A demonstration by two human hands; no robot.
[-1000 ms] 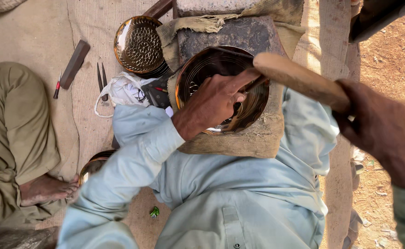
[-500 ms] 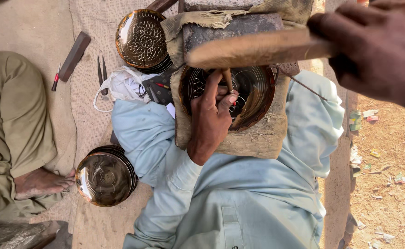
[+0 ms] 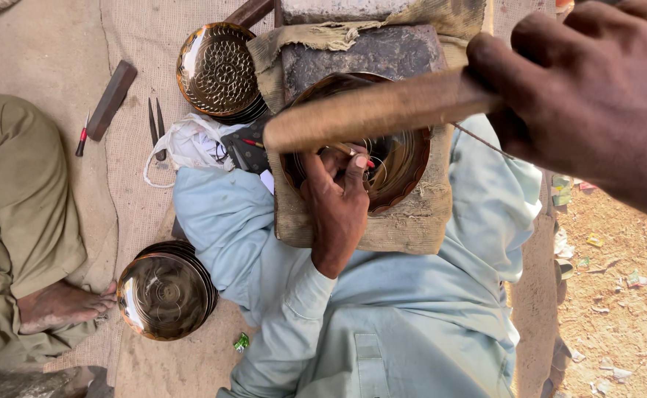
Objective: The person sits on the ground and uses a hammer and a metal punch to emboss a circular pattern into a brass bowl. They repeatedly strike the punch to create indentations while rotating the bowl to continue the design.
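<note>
Resting at the centre of the frame, your left hand (image 3: 338,203) lies inside the brass bowl (image 3: 401,173), its fingers bunched together and pinching a thin red-tipped tool (image 3: 364,161) against the metal. The bowl sits on a coarse burlap pad (image 3: 412,225) laid across your lap (pale blue cloth on all sides), just below a dark stone block (image 3: 367,51).

Your right hand (image 3: 596,96), upper right and very close to the lens, has its fingers wrapped tight round a wooden mallet (image 3: 367,110); the mallet runs level across the bowl's upper half, above the left hand, and whether it touches the rim cannot be told.

Other items:
- Patterned brass plate (image 3: 216,70), upper centre-left, beside the block.
- Stack of plain brass plates (image 3: 165,291), lower left, on the mat.
- White plastic bag (image 3: 187,144), left of the bowl.
- Pair of pointed shears (image 3: 155,125) and a dark flat bar (image 3: 111,99), upper left.
- Another person's bare foot (image 3: 62,306) and olive trouser leg (image 3: 14,191), far left.
</note>
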